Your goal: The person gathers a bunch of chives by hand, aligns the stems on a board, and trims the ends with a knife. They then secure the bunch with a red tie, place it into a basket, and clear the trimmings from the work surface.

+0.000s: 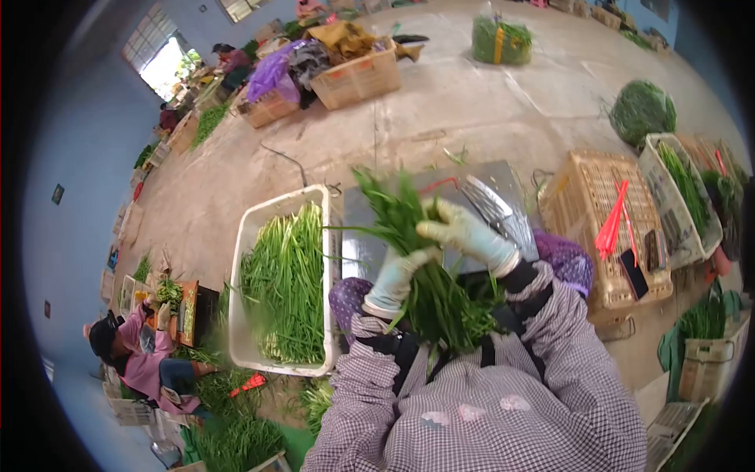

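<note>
A bunch of green chives point(440, 303) stands upright before my chest, its leafy tops slightly blurred. My left hand point(401, 279), in a pale glove, is closed around the middle of the bunch. Higher up, my right hand point(468, 236), gloved too, has its fingers curled on the leaves from the right side. Beneath both hands is a grey metal board point(362, 252). On its right part lies a stack of shiny plastic bags or film point(495, 208), with a red strip point(439, 186) near it.
On my left, a white crate point(236, 315) is filled with chives. An upturned tan crate point(582, 204) on my right carries red ties point(612, 224) and a phone point(633, 274). A co-worker point(138, 354) sits at the far left. Wrapped green bundles point(501, 43) lie on the floor ahead.
</note>
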A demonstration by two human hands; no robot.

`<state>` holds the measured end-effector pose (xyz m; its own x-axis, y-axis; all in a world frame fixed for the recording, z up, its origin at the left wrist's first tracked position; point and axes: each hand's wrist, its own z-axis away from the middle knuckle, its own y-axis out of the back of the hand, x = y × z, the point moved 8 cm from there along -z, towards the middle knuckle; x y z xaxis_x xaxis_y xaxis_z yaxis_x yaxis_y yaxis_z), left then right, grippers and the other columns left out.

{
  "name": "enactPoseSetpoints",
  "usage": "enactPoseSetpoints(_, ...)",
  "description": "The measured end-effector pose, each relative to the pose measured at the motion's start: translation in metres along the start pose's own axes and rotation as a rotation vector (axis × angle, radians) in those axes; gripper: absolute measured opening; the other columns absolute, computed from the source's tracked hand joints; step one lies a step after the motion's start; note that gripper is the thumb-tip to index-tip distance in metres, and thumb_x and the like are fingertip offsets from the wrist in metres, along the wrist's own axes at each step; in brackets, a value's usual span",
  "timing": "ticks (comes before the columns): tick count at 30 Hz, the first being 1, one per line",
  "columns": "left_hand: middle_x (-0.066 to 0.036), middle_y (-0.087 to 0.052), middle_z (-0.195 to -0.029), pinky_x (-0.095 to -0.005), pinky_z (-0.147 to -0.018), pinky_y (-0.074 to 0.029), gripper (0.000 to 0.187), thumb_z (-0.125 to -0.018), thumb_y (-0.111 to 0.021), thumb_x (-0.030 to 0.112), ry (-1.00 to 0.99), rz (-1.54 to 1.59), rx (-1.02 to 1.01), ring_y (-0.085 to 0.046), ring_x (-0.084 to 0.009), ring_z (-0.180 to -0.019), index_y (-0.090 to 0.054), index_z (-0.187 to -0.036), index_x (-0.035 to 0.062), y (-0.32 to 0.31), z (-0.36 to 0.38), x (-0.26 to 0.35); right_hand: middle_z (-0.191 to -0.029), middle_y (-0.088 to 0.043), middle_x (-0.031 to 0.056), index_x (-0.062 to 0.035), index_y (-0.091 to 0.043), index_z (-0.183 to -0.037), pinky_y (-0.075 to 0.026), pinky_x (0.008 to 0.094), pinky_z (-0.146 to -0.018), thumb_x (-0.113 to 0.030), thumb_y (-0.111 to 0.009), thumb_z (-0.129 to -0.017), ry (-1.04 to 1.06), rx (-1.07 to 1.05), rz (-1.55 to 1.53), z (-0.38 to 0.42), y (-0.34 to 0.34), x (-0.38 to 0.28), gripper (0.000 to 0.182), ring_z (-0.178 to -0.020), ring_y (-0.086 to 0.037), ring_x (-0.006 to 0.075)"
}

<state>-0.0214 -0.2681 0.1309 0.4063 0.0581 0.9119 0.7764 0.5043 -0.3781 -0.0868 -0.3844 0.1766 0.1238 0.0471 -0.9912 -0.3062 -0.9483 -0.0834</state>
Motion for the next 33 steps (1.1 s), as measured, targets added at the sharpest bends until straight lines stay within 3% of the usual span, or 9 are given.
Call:
enactPoseSetpoints(8,0.004,-0.047,-0.073,-0.0322,-0.082,-0.045,0.055,-0.097,-0.056,0.013,-0.518,0.616,-0.025,-0.049,-0.0107,-0.069,-0.052,-0.15,-0.001,0.123,0.064,0.039,-0.101,-0.072,0.0034,-0.0017,-0.072,-0.115,-0.053,0.0265,-0.076,-0.025,-0.063,-0.105,0.113,0.431,0.268,0.069,0.101,0.072,0.027,-0.088,-0.067,0.0112)
enactPoseSetpoints(10,0.006,-0.046,-0.071,-0.0299,-0.077,-0.045,0.056,-0.095,-0.054,0.013,-0.655,0.638,-0.057,-0.048,-0.0077,-0.065,-0.052,-0.15,0.0026,0.137,0.089,0.053,-0.093,-0.071,0.0058,-0.0034,-0.074,-0.105,-0.053,0.0288,-0.079,-0.022,-0.063,-0.103,-0.1,0.398,0.233,0.092,0.092,0.131,0.022,-0.088,-0.066,0.0138)
enactPoseSetpoints(13,0.005,-0.049,-0.071,-0.0316,-0.082,-0.044,0.059,-0.099,-0.063,0.015,-0.788,0.64,-0.174,-0.05,-0.0086,-0.065,-0.047,-0.153,-0.002,0.151,0.121,0.059,-0.099,-0.072,0.0094,-0.0096,-0.076,-0.102,-0.055,0.0363,-0.089,-0.017,-0.067,-0.099,0.09,0.359,0.56,0.106,0.065,0.136,0.012,-0.097,-0.068,0.0272)
enactPoseSetpoints(23,0.006,-0.048,-0.067,-0.0323,-0.079,-0.045,0.057,-0.103,-0.062,0.014,-0.891,0.566,-0.414,-0.048,-0.0072,-0.057,-0.044,-0.154,-0.0028,0.142,0.155,0.062,-0.106,-0.072,0.0104,-0.0063,-0.073,-0.102,-0.053,0.0414,-0.089,-0.034,-0.07,-0.093,0.294,-0.076,0.74,0.047,-0.072,0.129,0.029,-0.099,-0.068,0.033)
enactPoseSetpoints(25,0.006,-0.048,-0.068,-0.0319,-0.079,-0.045,0.057,-0.102,-0.062,0.015,-0.897,0.589,-0.195,-0.048,-0.0071,-0.058,-0.044,-0.154,-0.0029,0.158,0.169,0.056,-0.096,-0.072,0.0077,-0.0075,-0.075,-0.099,-0.054,0.0437,-0.083,-0.027,-0.067,-0.093,0.194,0.048,1.029,0.048,-0.056,0.159,0.022,-0.094,-0.069,0.0305)
enactPoseSetpoints(27,0.003,-0.054,-0.07,-0.0308,-0.081,-0.046,0.06,-0.101,-0.07,0.022,-0.901,0.579,-0.171,-0.053,-0.0082,-0.065,-0.047,-0.153,0.0008,0.171,0.181,0.05,-0.099,-0.075,0.0072,-0.009,-0.078,-0.1,-0.057,0.0449,-0.084,-0.028,-0.066,-0.093,-0.068,-0.351,1.454,0.064,-0.037,0.219,0.024,-0.098,-0.072,0.0293)
enactPoseSetpoints(29,0.004,-0.053,-0.071,-0.0318,-0.083,-0.048,0.057,-0.101,-0.069,0.021,-0.985,0.713,-0.011,-0.054,-0.0083,-0.067,-0.049,-0.15,0.0005,0.195,0.194,0.034,-0.109,-0.077,0.0098,-0.0106,-0.08,-0.103,-0.059,0.0443,-0.086,-0.037,-0.068,-0.093,-0.673,-0.412,1.381,0.092,0.004,0.257,0.031,-0.104,-0.074,0.0304)
enactPoseSetpoints(31,0.006,-0.05,-0.074,-0.0307,-0.081,-0.045,0.06,-0.103,-0.064,0.016,-1.025,0.682,0.01,-0.053,-0.008,-0.067,-0.041,-0.156,-0.0018,0.222,0.203,0.019,-0.118,-0.076,0.0142,-0.0084,-0.079,-0.114,-0.06,0.0437,-0.09,-0.051,-0.07,-0.092,-0.71,-0.505,1.258,0.104,0.02,0.252,0.049,-0.109,-0.074,0.0335)
enactPoseSetpoints(33,0.006,-0.049,-0.073,-0.0307,-0.082,-0.045,0.064,-0.103,-0.064,0.015,-1.035,0.724,0.003,-0.053,-0.0084,-0.068,-0.037,-0.158,-0.0023,0.245,0.208,0.005,-0.125,-0.073,0.0199,-0.0034,-0.074,-0.125,-0.057,0.0469,-0.096,-0.065,-0.068,-0.09,-0.491,-0.179,1.091,0.079,0.019,0.205,0.071,-0.111,-0.071,0.0403)
